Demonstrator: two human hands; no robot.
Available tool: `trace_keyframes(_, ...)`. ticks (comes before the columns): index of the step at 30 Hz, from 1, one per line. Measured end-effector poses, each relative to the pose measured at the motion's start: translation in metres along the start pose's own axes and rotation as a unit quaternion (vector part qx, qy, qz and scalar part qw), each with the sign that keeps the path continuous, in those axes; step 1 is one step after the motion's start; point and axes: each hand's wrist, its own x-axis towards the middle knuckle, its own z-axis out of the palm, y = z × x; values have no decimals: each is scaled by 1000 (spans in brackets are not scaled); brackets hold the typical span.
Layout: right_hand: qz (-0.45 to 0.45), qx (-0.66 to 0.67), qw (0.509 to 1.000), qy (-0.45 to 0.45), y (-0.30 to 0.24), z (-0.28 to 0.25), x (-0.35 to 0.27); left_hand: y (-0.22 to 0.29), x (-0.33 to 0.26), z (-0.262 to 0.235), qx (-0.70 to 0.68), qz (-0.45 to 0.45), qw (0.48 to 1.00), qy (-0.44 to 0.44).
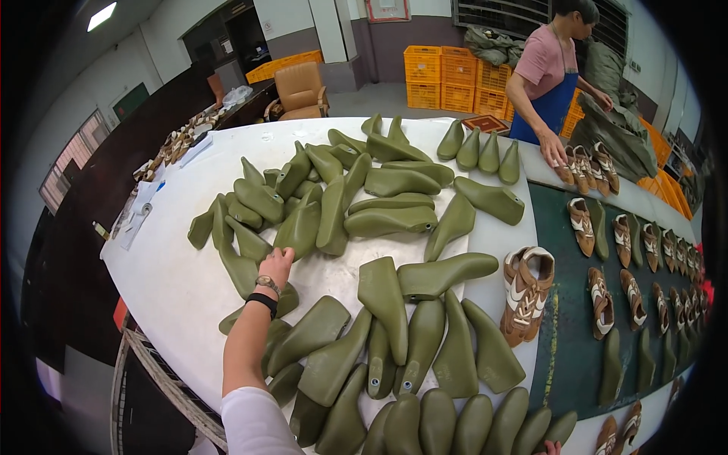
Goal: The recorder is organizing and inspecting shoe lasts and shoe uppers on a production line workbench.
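My left hand (pixel 276 264) reaches forward over a white table (pixel 174 280) covered with several olive-green shoe lasts (pixel 387 221). Its fingers rest on a green last (pixel 250 244) at the near edge of the far heap; whether they grip it I cannot tell. A watch and a black band sit on that wrist. Only the fingertips of my right hand (pixel 547 449) show at the bottom edge, next to a row of lasts (pixel 455 421). A brown-and-white pair of shoes (pixel 525 292) lies at the table's right edge.
A dark green conveyor belt (pixel 565 356) carries several brown-and-white shoes and lasts. A person in a pink shirt and blue apron (pixel 547 72) handles shoes at the far right. Orange crates (pixel 447 76) and a tan chair (pixel 299 89) stand behind.
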Motion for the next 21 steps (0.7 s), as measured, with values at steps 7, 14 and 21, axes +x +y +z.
trace_keyframes(7, 13, -13, 1000, -16, -3, -3, 3, 7, 20, 17, -273, -142, 883, -354)
trace_keyframes(14, 1, -22, 1000, -8, 1, 1, 7, 19, 44, 44, -171, -186, 873, -417)
trace_keyframes(21, -5, -16, 1000, -4, -1, 1, 0, 21, 81, 6, -403, -360, 839, -55)
